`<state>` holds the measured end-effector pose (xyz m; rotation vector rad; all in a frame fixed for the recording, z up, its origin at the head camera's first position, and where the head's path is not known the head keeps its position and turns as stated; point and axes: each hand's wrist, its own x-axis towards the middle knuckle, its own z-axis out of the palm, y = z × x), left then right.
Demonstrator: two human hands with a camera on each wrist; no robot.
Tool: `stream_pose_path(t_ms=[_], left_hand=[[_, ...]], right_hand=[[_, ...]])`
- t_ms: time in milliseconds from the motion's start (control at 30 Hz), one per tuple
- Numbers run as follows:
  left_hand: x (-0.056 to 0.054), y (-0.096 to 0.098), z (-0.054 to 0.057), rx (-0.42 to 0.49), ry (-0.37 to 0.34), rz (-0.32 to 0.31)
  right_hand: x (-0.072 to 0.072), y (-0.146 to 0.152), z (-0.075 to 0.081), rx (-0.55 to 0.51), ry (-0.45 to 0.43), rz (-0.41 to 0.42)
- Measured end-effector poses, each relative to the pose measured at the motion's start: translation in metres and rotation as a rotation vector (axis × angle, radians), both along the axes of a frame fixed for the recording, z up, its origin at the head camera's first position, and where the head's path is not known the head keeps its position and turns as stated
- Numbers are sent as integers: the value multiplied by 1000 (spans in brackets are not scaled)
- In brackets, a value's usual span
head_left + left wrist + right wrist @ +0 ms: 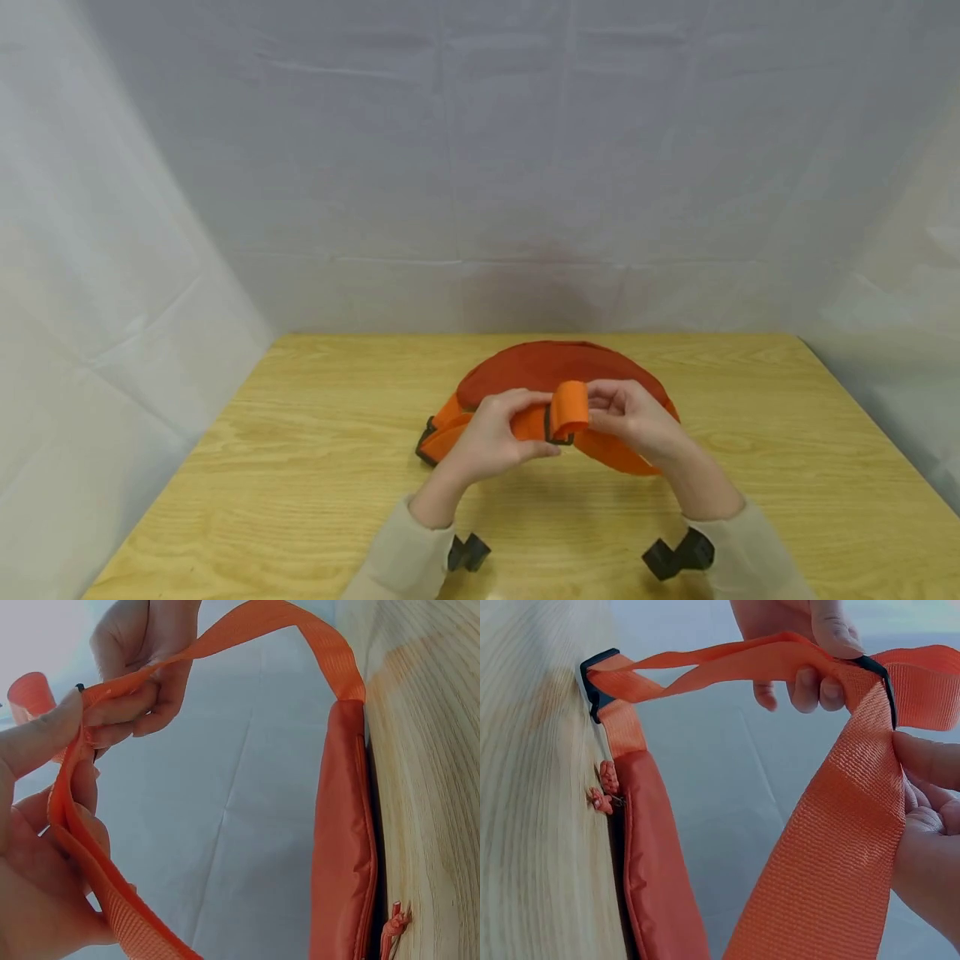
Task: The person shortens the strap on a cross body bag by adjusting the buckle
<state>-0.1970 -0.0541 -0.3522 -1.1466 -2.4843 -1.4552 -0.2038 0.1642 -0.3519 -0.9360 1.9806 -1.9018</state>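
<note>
An orange-red waist bag [555,362] rests on the table, its orange webbing strap [817,855] lifted toward me. My left hand [491,442] grips the doubled strap just left of a black slide buckle [877,679], its thumb at the buckle's edge in the right wrist view. On the other side, my right hand [637,421] pinches the strap close to that buckle. A short loop of webbing [572,406] sticks out from the buckle between both hands. Another black buckle [598,682] joins the strap to one end of the bag.
The bag and strap lie over a light wood-grain table [300,467]. White sheeting [480,183] hangs behind the table and along both sides. A knotted orange zipper cord [606,787] dangles from the bag. Black devices [678,557] are worn at both wrists.
</note>
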Motion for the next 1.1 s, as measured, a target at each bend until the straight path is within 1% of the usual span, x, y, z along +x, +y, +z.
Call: stream_pose_path(t_ms=[100, 167, 233, 333, 400, 500, 600, 667, 733, 833, 933, 1100], left_hand=[[0, 0, 1, 0, -2, 1], [1, 0, 1, -5, -1, 1], [1, 0, 1, -12, 5, 8], [0, 0, 1, -21, 32, 29], [0, -1, 0, -26, 54, 46], [0, 0, 1, -29, 77, 69], [0, 0, 1, -24, 94, 80], [0, 0, 1, -22, 107, 84], [0, 0, 1, -29, 124, 87], [0, -1, 1, -51, 141, 100], [0, -2, 2, -60, 143, 110], [0, -1, 4, -48, 137, 132]], right_hand=[[1, 1, 2, 50, 32, 0], [1, 1, 3, 64, 59, 19], [3, 1, 4, 66, 105, 46], [7, 0, 5, 110, 177, 36], [10, -3, 5, 180, 231, -24], [16, -10, 5, 285, 331, -160], [20, -15, 2, 321, 458, -278], [20, -18, -1, 323, 550, -333], [20, -20, -2, 323, 619, -367], [20, -21, -4, 332, 681, -408], [20, -22, -4, 327, 717, -431], [18, -22, -5, 295, 740, -437]])
